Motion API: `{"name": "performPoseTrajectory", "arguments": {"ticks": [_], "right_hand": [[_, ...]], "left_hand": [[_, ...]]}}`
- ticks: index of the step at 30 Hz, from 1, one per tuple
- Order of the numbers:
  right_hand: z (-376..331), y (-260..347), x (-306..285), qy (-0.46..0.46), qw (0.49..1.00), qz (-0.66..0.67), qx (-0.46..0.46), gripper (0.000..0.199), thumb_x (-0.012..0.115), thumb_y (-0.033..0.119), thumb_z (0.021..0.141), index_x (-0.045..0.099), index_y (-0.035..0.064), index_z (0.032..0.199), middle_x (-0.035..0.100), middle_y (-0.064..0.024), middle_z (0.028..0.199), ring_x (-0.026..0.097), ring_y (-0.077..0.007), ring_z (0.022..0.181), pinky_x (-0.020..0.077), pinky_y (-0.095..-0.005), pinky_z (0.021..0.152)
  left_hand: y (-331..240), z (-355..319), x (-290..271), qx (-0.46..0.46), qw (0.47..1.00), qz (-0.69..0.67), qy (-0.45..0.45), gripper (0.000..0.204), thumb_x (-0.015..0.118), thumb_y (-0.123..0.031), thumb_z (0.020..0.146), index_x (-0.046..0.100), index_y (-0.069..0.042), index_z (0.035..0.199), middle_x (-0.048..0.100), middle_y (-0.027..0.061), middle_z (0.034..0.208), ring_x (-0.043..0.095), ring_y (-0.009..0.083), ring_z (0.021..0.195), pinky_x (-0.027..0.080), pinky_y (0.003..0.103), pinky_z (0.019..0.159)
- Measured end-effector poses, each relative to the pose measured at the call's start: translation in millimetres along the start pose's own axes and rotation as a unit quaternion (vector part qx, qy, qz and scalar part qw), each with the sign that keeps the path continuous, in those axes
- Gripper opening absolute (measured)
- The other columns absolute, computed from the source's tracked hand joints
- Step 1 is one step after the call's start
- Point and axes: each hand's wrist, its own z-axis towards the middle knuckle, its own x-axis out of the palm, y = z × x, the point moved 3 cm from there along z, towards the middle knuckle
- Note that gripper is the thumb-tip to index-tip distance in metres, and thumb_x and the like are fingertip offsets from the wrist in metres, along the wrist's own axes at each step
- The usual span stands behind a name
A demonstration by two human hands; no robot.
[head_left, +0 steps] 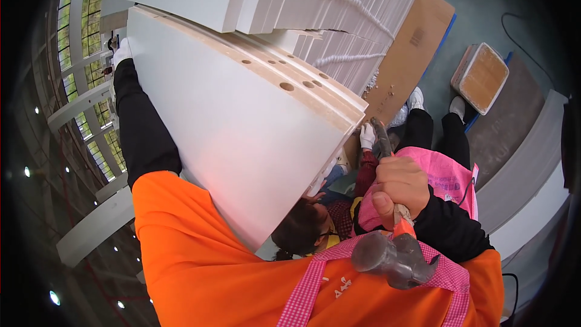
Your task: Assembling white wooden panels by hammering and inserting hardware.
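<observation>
A large white panel (230, 103) stands tilted in front of me, its wood-coloured edge drilled with several round holes. My left arm reaches along its far left side. My left hand (123, 52), in a white glove, is at the panel's edge, its fingers hidden. My bare right hand (400, 184) is wrapped round the handle of a claw hammer (396, 260). The hammer's head hangs low, close to my orange top, and its handle end points away. Below the panel's near corner, a co-worker's white-gloved hand (367, 136) shows beside the hammer's handle end.
Behind the panel is a stack of similar panels (357, 0) with white foam strips. The co-worker's head (302, 227) is low beside the panel, close to the hammer. Cardboard (417, 42) lies on the floor near my shoes. A tape-edged box (484, 79) and a dark cable (526, 42) are at right.
</observation>
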Motion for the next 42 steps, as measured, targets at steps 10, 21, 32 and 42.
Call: {"name": "performPoseTrajectory", "arguments": {"ticks": [10,21,32,42], "right_hand": [[5.8,0.4,0.0,-0.019,0.998,-0.061,0.011,0.035,0.065,0.008,0.074,0.040,0.0053,0.050,0.038,-0.0081,0.045,0.039,-0.0261,0.036,0.0295,-0.0350,0.036],[1.9,-6.9,0.0,0.033,0.996,-0.057,0.055,0.033,0.061,0.008,0.079,0.043,0.0044,0.051,0.038,-0.0088,0.046,0.040,-0.0260,0.037,0.0297,-0.0361,0.037],[1.4,-1.8,0.3,-0.067,0.997,0.015,-0.022,0.033,0.061,0.010,0.079,0.043,0.0039,0.052,0.038,-0.0085,0.045,0.041,-0.0255,0.036,0.0301,-0.0346,0.037],[-8.8,-29.4,-0.7,-0.018,1.000,-0.015,0.011,0.035,0.061,0.010,0.079,0.042,0.0058,0.050,0.037,-0.0073,0.045,0.041,-0.0251,0.036,0.0295,-0.0353,0.037]], "left_hand": [[38.4,44.6,35.7,-0.020,1.000,0.011,-0.018,0.080,0.032,-0.064,0.080,0.058,0.007,0.107,0.054,0.0270,0.115,0.045,0.0365,0.117,0.035,0.040,0.095],[48.0,37.7,9.8,-0.005,0.998,0.002,-0.062,0.056,0.043,-0.053,0.080,0.060,-0.006,0.103,0.060,0.0234,0.101,0.054,0.0392,0.102,0.043,0.043,0.084],[36.8,41.0,21.5,0.002,0.999,-0.001,-0.035,0.056,0.039,-0.055,0.081,0.058,-0.007,0.103,0.058,0.0247,0.105,0.052,0.0387,0.106,0.040,0.042,0.086],[15.8,24.6,17.3,-0.050,0.998,-0.040,-0.023,0.079,0.030,-0.065,0.080,0.060,0.004,0.105,0.055,0.0288,0.110,0.047,0.0390,0.114,0.035,0.043,0.093]]}}
